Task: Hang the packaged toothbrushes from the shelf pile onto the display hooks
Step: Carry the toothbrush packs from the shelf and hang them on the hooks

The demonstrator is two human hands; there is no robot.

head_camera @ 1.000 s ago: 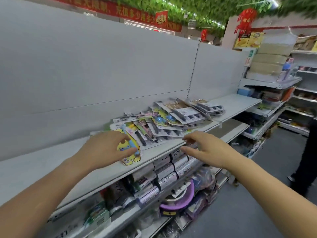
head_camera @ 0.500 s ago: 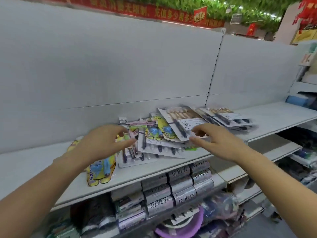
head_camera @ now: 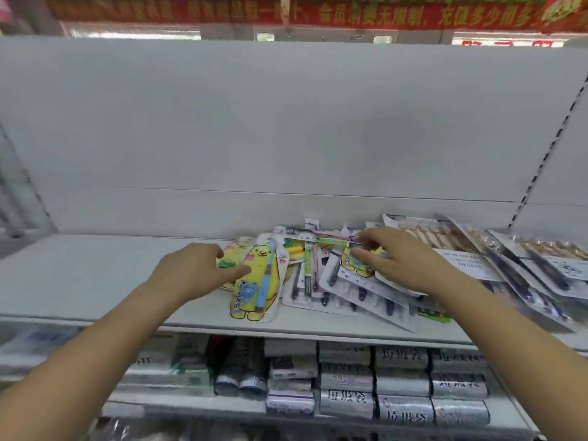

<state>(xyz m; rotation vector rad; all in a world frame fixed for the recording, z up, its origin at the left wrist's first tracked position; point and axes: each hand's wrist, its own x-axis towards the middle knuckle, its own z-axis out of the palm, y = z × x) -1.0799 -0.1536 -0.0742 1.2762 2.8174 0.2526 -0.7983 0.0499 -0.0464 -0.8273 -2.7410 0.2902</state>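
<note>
A pile of packaged toothbrushes (head_camera: 356, 281) lies spread on the white shelf (head_camera: 95, 275), from its middle to the right edge of view. At the pile's left end is a yellow bear-shaped pack (head_camera: 254, 281) holding a blue brush. My left hand (head_camera: 194, 272) rests beside it with relaxed fingers, its thumb touching the pack's left edge. My right hand (head_camera: 404, 265) lies over the middle of the pile, and its fingertips touch a slim green and pink pack (head_camera: 331, 241). Neither hand has lifted anything. Larger multi-brush cards (head_camera: 521, 265) lie to the right.
Behind the shelf rises a plain white back panel (head_camera: 286, 122), with a perforated upright (head_camera: 550, 148) at the right. The lower shelf holds silver rolls (head_camera: 401, 386) and dark packs (head_camera: 235, 367). A red banner (head_camera: 318, 12) hangs above.
The view has swung left to face the shelf squarely. My right hand moved left onto the middle packs. My left hand stayed by the yellow bear pack.
</note>
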